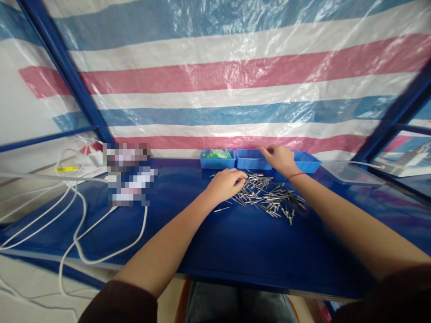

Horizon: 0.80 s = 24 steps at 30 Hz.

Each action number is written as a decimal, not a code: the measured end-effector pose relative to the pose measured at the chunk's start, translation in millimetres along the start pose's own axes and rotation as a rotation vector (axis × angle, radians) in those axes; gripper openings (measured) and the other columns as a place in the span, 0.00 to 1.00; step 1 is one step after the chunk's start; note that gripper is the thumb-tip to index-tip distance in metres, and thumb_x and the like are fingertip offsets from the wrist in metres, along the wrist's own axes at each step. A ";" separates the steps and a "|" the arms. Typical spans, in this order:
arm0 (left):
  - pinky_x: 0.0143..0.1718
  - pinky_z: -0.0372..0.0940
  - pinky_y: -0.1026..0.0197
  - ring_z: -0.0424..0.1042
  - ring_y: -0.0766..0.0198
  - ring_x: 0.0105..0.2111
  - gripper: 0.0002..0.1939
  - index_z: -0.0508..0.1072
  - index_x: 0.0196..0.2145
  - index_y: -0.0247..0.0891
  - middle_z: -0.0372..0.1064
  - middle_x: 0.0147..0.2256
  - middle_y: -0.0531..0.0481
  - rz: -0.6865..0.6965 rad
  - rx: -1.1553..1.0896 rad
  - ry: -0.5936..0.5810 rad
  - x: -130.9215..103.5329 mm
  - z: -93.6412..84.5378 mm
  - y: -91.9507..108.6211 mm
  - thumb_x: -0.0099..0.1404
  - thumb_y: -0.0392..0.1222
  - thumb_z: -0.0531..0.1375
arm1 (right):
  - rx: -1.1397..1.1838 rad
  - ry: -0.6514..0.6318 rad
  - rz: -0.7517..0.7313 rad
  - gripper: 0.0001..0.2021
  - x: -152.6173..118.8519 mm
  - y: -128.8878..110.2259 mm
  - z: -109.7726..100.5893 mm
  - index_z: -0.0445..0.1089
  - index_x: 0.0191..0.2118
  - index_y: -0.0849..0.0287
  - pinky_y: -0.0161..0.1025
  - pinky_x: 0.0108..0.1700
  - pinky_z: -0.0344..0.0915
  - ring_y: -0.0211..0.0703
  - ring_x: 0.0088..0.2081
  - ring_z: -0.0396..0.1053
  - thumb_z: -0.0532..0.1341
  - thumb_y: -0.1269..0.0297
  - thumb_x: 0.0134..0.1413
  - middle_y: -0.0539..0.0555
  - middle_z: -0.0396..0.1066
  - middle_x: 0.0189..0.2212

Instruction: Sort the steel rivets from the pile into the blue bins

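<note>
Left bin (217, 164): green bits (217, 154) inside!
Middle bin (251, 164): right hand (280, 158) over its right end, hold unclear.
Metal pins (275, 197): strewn across the counter (242, 246), left hand (227, 185) beside, curled, hold unclear.

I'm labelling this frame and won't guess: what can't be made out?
All in the head view:
Metal pins: exact count; they overlap.
Left hand: whether its fingertips grip a pin; too small to tell.
Right hand: whether it holds anything; the hand itself hides its palm.
Right blue bin: its left part; the right hand and wrist cover it.
Objects at left: blurred by pixelation.
</note>
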<state>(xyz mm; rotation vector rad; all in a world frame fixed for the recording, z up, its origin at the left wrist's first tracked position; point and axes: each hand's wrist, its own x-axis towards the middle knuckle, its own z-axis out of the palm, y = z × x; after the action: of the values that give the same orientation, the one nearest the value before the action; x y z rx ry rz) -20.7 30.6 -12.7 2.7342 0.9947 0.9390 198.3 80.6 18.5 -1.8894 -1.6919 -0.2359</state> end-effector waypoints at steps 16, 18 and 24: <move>0.36 0.65 0.57 0.72 0.55 0.40 0.11 0.77 0.35 0.40 0.74 0.38 0.46 0.022 0.162 -0.362 34.8 34.5 50.3 0.64 0.38 0.53 | 0.360 -0.065 -0.025 0.11 -53.0 10.3 -39.6 0.72 0.30 0.58 0.42 0.38 0.61 0.50 0.34 0.70 0.57 0.57 0.46 0.56 0.75 0.31; 0.35 0.65 0.55 0.73 0.53 0.40 0.11 0.76 0.34 0.38 0.74 0.37 0.44 0.040 0.224 -0.388 35.2 31.9 54.6 0.64 0.36 0.53 | 0.385 -0.074 -0.059 0.12 -57.6 9.3 -42.3 0.72 0.29 0.57 0.43 0.39 0.61 0.50 0.35 0.70 0.56 0.56 0.46 0.56 0.75 0.32; 0.35 0.65 0.53 0.74 0.53 0.36 0.11 0.72 0.37 0.33 0.73 0.33 0.40 0.173 0.354 -0.312 33.5 30.5 56.4 0.63 0.30 0.51 | 0.355 -0.213 -0.168 0.14 -66.9 18.0 -39.0 0.72 0.27 0.56 0.45 0.37 0.62 0.52 0.34 0.71 0.54 0.52 0.46 0.55 0.75 0.30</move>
<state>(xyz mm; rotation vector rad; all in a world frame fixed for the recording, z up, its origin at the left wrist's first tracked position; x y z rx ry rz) 48.2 10.4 -4.4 3.1655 0.9537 0.3535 213.2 2.8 11.5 -1.5560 -1.8911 0.1981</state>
